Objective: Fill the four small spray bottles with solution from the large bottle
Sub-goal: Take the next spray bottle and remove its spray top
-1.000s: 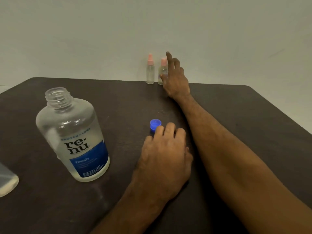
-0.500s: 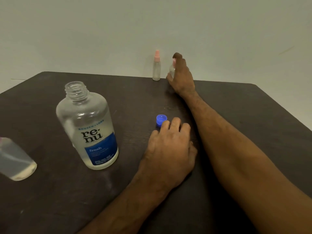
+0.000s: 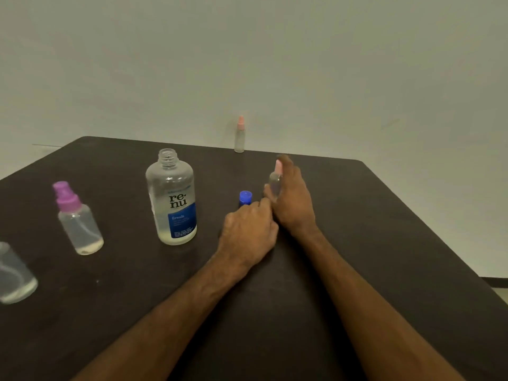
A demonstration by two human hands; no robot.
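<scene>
Leftward, 9 o'clock: cut-off clear bottle [image 3: 15,279], purple-capped spray bottle [image 3: 78,221], transparent plastic, little liquid, likely parked after filling. Large bottle [image 3: 173,199] upright, uncapped for pouring, liquid low. Far pink-capped bottle [image 3: 239,136] waits at 12 o'clock. Round blue cap [image 3: 245,197] set aside. Left hand [image 3: 248,232] rests beside it, loosely curled, gripping nothing. Right hand [image 3: 294,204] grasps slim held pink-capped bottle [image 3: 275,180].

The bench [image 3: 384,243] is plain dark brown. The large bottle [image 3: 171,199], left of centre, is clear with dark letters above a blue label. The cap [image 3: 245,197] at centre is bright blue. The spray bottle [image 3: 78,224] at left has a purple top. The far bottle [image 3: 239,136] at upper centre and the held bottle [image 3: 275,180] have pink tops. The wall [image 3: 247,50] is pale grey-green.
</scene>
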